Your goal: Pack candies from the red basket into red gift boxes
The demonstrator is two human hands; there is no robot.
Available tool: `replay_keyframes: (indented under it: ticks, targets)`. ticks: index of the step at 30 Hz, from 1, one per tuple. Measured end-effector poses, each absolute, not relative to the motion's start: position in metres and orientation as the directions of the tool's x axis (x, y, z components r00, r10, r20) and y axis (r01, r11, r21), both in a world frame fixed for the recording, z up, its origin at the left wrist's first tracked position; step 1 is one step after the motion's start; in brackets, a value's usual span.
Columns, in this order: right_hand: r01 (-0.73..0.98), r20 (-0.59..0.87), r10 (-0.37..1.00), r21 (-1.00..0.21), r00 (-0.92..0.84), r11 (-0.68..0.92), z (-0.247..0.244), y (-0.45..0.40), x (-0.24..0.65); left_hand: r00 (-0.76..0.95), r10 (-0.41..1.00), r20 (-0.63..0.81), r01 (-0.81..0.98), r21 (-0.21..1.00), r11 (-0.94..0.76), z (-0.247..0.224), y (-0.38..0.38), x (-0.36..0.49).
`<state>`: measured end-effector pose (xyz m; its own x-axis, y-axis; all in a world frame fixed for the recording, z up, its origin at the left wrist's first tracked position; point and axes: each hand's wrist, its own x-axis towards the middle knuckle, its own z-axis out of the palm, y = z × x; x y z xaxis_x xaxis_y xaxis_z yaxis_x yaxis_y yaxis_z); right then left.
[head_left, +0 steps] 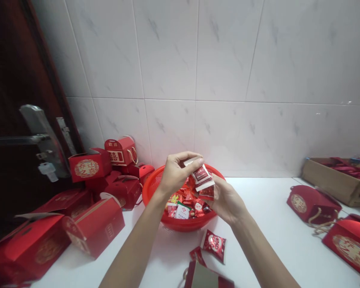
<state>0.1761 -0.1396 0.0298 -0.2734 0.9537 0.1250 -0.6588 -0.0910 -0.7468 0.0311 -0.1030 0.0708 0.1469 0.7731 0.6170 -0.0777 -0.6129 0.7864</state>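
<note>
Above a red plastic basket [183,227], my left hand [179,171] pinches a white-edged, dark red candy packet [202,176] between thumb and fingers. Close beside it, my right hand [227,198] is curled around a red wrapped candy [207,193], just under the packet. The basket holds several wrapped candies [183,211], red, white and green. Two red packets lie on the white table in front of it, the larger packet [215,245] nearer my right forearm. At the bottom edge stands part of a red box [210,276] with a rope handle.
Several red gift boxes [99,228] crowd the left side, some stacked, some with flaps up. More red boxes [313,203] sit at the right. Behind them is a cardboard carton [333,182] with dark red contents. A tiled wall [222,132] closes the back; a door handle [18,139] is at left.
</note>
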Motion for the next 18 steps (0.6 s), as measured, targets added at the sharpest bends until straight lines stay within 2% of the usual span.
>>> replay_keyframes:
  ticks: [9,15,18]
  targets:
    - [-0.647,0.088,0.968,-0.757,-0.234,-0.088,0.041,-0.155,0.171,0.255,0.764,0.593,-0.007,0.791,-0.612,0.076,-0.11,0.026]
    - [-0.654,-0.01,0.977,-0.741,-0.214,-0.15,0.046,-0.164,0.165,0.278,0.765,0.581,0.019,0.793,-0.609,0.078,-0.115,0.019]
    - [-0.64,0.011,0.973,-0.755,-0.232,-0.144,0.046,-0.166,0.163,0.286,0.76,0.584,0.026,0.788,-0.615,0.079,-0.117,0.015]
